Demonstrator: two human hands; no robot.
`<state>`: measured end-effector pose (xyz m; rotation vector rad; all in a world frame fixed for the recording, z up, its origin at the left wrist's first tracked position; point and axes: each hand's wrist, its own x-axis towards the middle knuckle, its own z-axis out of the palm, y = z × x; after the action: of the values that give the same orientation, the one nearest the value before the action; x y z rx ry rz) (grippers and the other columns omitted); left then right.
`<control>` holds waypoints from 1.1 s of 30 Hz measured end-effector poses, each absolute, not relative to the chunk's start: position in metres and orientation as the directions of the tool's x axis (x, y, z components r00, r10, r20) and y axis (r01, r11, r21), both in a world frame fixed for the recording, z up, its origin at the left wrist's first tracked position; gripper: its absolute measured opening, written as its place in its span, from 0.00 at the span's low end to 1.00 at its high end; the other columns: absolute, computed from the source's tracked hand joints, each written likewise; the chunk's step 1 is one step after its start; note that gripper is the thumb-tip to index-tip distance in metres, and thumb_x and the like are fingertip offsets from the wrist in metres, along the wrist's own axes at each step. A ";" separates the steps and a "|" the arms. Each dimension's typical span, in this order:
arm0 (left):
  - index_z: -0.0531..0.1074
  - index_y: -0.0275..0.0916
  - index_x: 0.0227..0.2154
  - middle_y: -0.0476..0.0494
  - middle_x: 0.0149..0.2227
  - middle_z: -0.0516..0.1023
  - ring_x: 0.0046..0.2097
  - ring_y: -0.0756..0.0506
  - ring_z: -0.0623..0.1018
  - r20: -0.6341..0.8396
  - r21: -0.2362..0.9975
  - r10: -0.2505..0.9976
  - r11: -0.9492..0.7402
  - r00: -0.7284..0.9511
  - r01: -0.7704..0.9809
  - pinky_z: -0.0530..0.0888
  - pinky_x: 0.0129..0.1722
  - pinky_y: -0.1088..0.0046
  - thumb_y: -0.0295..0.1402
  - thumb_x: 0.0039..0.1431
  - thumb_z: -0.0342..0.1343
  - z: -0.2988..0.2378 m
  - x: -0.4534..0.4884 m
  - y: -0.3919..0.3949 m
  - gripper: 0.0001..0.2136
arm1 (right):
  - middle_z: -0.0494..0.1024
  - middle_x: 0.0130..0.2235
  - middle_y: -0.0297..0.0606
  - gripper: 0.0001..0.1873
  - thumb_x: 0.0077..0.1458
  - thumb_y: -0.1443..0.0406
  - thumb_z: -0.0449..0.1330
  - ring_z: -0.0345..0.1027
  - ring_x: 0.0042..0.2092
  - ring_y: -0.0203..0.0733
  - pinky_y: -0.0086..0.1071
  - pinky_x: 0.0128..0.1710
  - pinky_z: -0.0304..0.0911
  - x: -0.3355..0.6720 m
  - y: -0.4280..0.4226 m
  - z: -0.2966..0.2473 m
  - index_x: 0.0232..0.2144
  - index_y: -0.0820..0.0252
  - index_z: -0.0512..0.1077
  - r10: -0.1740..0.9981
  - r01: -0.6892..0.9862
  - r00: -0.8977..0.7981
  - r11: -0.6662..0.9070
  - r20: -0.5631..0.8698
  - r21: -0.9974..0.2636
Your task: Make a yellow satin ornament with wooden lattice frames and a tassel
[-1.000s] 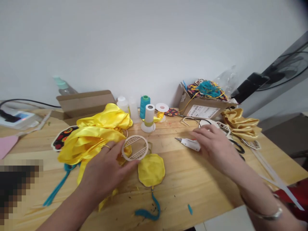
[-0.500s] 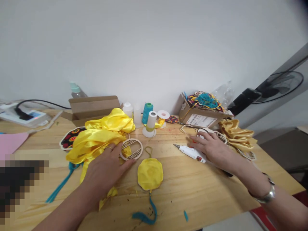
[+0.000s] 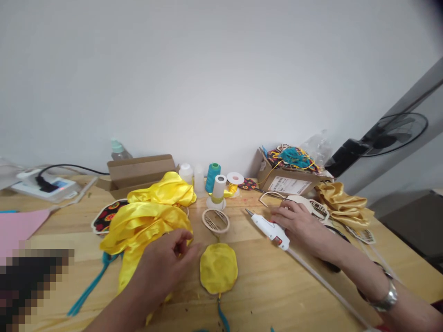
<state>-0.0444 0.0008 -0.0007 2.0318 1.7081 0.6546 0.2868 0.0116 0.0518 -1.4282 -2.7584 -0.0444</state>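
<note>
Ring point(image 3: 211, 218), latticed, between the white spool point(image 3: 219, 190) and the yellow patch point(image 3: 219, 268), out of both hands; flat or tilted, uncertain. Patch just nearer, with teal tassel point(image 3: 223, 318) trailing below. Left hand point(image 3: 166, 263) beside the patch, partly over the satin point(image 3: 148, 226): grip half curled, thumb and forefinger parted, nothing visible between. Right hand point(image 3: 304, 230) at the glue gun point(image 3: 272, 230), fingers by the far side of the body; grasp or mere contact, impossible to tell.

Sound handling, by judgement: take the ring by the rim, sparing the thin, probably fragile bars; keep the gun's nozzle, possibly hot, clear of satin and fingertips; keep loose folds away from the ring.

Surface: wooden table point(image 3: 263, 276), dark specks near the patch. Toward the back, teal spool point(image 3: 213, 179) and two cartons, left point(image 3: 140, 170) and right point(image 3: 287, 181), the latter heaped with thread; gold cloth point(image 3: 342, 203) at right, pink sheet point(image 3: 20, 230) at left.

Room: pale wall point(image 3: 221, 83) behind, black fan point(image 3: 398, 133) at far right.
</note>
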 end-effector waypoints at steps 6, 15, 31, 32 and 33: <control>0.70 0.39 0.40 0.46 0.36 0.75 0.28 0.49 0.73 0.269 0.556 0.951 -0.282 0.152 0.782 0.73 0.32 0.69 0.41 0.56 0.52 -0.005 -0.043 0.003 0.13 | 0.72 0.50 0.41 0.19 0.55 0.72 0.51 0.58 0.54 0.49 0.48 0.52 0.57 0.285 0.010 0.051 0.47 0.55 0.71 0.820 0.797 -0.567 0.570 0.077 -0.198; 0.63 0.41 0.54 0.39 0.59 0.66 0.51 0.41 0.73 0.212 0.536 0.931 -0.365 0.297 0.761 0.70 0.51 0.59 0.39 0.57 0.52 -0.016 -0.041 0.001 0.22 | 0.75 0.45 0.43 0.18 0.54 0.56 0.56 0.69 0.45 0.51 0.44 0.44 0.66 0.310 0.024 0.064 0.45 0.55 0.72 0.924 0.641 -0.331 0.370 0.193 -0.672; 0.67 0.36 0.45 0.33 0.46 0.73 0.45 0.34 0.75 0.047 0.198 0.975 -0.224 0.219 0.954 0.71 0.39 0.58 0.58 0.50 0.47 0.026 0.019 0.016 0.30 | 0.74 0.34 0.41 0.16 0.46 0.51 0.60 0.71 0.39 0.50 0.43 0.35 0.69 0.284 0.021 0.071 0.32 0.56 0.70 0.951 0.011 -0.186 0.253 0.247 -0.967; 0.68 0.35 0.43 0.32 0.45 0.73 0.45 0.33 0.74 0.052 0.186 0.977 -0.215 0.209 0.959 0.71 0.39 0.58 0.59 0.49 0.48 0.023 0.021 0.019 0.31 | 0.75 0.33 0.41 0.17 0.46 0.51 0.61 0.71 0.38 0.50 0.42 0.35 0.69 0.281 0.018 0.067 0.31 0.57 0.71 0.940 -0.007 -0.252 0.235 0.229 -0.972; 0.68 0.35 0.42 0.31 0.44 0.73 0.46 0.32 0.74 0.058 0.176 0.978 -0.208 0.201 0.962 0.71 0.39 0.58 0.59 0.48 0.48 0.020 0.022 0.022 0.31 | 0.75 0.32 0.41 0.17 0.46 0.52 0.62 0.71 0.38 0.50 0.42 0.36 0.68 0.279 0.014 0.062 0.31 0.59 0.72 0.924 -0.010 -0.326 0.209 0.200 -0.978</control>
<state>0.0223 0.0217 0.0199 2.3537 1.9097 0.2384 0.2793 0.0136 0.0620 -0.8933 -1.5580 1.2701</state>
